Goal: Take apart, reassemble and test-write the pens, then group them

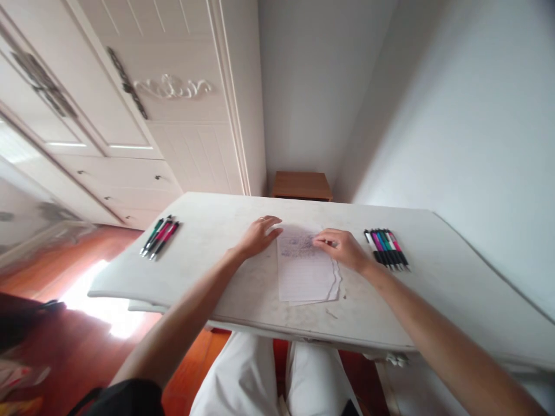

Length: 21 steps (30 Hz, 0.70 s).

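Lined paper sheets [306,280] lie stacked on the white table, with purple-blue scribbles across their upper part and a torn right edge. My left hand [260,236] rests at the upper left of the sheets, its fingers stretched out and holding nothing. Over the scribbled area, near the right edge, my right hand [340,245] is closed in a pinch. Whatever its fingertips may hold is too small or hidden to make out. To the right of that hand, a row of several pens [387,249] in mixed colours lies side by side.
Several more pens [160,237] lie at the table's left end. The white table [208,214] has smudges and paper scraps near its front edge. A brown wooden stand [302,184] is behind it, a white wardrobe [191,133] at the back left, a wall on the right.
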### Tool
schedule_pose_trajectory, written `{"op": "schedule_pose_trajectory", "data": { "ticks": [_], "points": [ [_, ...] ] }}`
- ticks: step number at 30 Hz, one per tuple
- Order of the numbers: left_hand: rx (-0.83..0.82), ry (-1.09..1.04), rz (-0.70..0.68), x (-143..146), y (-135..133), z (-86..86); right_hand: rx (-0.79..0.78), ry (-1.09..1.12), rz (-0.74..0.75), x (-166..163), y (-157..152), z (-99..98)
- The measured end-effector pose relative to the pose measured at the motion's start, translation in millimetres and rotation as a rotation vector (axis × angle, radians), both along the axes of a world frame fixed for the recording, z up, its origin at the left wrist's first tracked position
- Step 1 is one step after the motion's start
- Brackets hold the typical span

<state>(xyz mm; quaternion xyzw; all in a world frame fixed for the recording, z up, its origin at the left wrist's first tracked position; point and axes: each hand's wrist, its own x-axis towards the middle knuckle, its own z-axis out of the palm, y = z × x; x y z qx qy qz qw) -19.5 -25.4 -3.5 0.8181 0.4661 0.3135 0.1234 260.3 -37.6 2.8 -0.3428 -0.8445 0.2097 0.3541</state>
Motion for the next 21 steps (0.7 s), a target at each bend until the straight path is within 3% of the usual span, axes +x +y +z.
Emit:
{"op": "schedule_pose_trajectory", "data": {
  "ticks": [6,10,15,21],
  "points": [
    [0.165,-0.17,0.21,-21.8,3.0,9.7,-0.025,-0.001,0.027,-1.1,-0.9,-4.0],
    [0.147,-0.407,0.357,-39.8,-4.2,15.1,-0.013,0.001,-0.002,2.1,0.6,-5.2],
    [0.083,-0.873,0.416,-66.2,-36.4,14.9,-0.01,0.013,-0.021,3.6,2.8,-7.4],
    [0.03,-1.107,0.497,-104.1,-90.8,13.9,-0.026,0.014,-0.033,2.2,1.5,-5.6]
  ]
}}
